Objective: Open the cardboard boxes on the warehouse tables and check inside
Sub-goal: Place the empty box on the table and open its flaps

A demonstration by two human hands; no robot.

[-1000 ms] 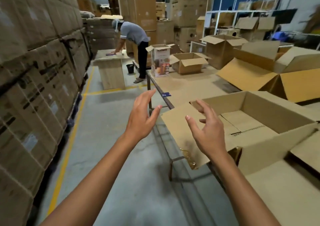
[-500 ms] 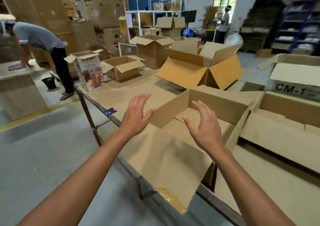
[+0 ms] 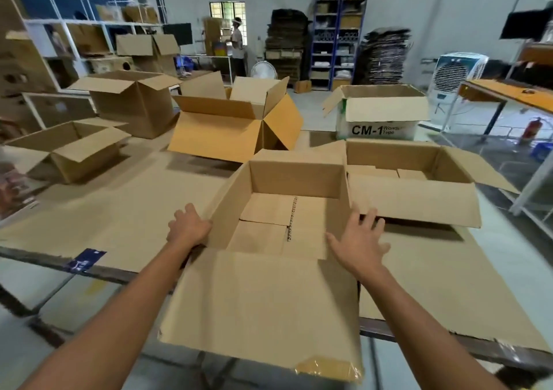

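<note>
A small blue label (image 3: 84, 260), its print too small to read, sits at the near edge of the table (image 3: 125, 219), whose top is covered in flat brown cardboard sheeting. Toward the table's far left, three plain corrugated boxes stand open, flaps splayed: a low one (image 3: 67, 153), a tall one (image 3: 134, 102) behind it, and a wide, more orange one (image 3: 233, 126).

At the near edge stands the open cardboard box (image 3: 284, 210), matte brown, rectangular, its front flap hanging over the table edge with a scrap of clear tape at one corner. Inside, only the folded bottom flaps show. The left hand (image 3: 188, 228) lies flat against its left wall, fingers extended, gripping nothing. The right hand (image 3: 357, 240) is spread open at the right wall, palm down, also holding nothing.

Just right, touching, sits another open brown box (image 3: 413, 186). Behind it is a white box (image 3: 377, 114) printed "CM-1" and "Tape".
</note>
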